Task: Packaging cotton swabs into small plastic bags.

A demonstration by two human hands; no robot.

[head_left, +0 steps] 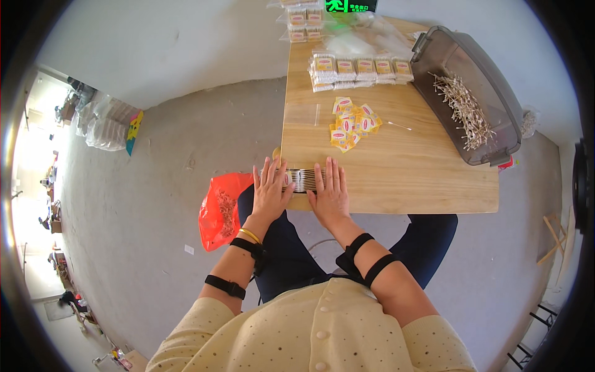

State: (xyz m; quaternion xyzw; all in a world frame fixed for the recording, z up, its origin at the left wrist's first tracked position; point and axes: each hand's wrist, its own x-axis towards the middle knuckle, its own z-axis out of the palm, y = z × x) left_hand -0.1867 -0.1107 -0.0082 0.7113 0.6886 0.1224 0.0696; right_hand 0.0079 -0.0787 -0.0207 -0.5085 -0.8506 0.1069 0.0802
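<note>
- Cotton swabs (302, 180) lie in a packed row at the near edge of the desk (421, 189), directly between the left grip (270, 192) and the right grip (333, 195).
- Both grips are laid flat, palms down, fingers straight rather than curled; fingers cover each end of the row. Whether they squeeze it, I cannot tell.
- Yellow cards (351, 124) lie in a loose heap beyond the right grip, a single swab (400, 126) just right of them.
- Bagged swab packs (362, 67) sit farther out, past the cards.
- Grey bin (505, 93), holding loose swabs (465, 115), stands well right of both grips.
- Red bag (214, 214) is below and left of the left grip.
</note>
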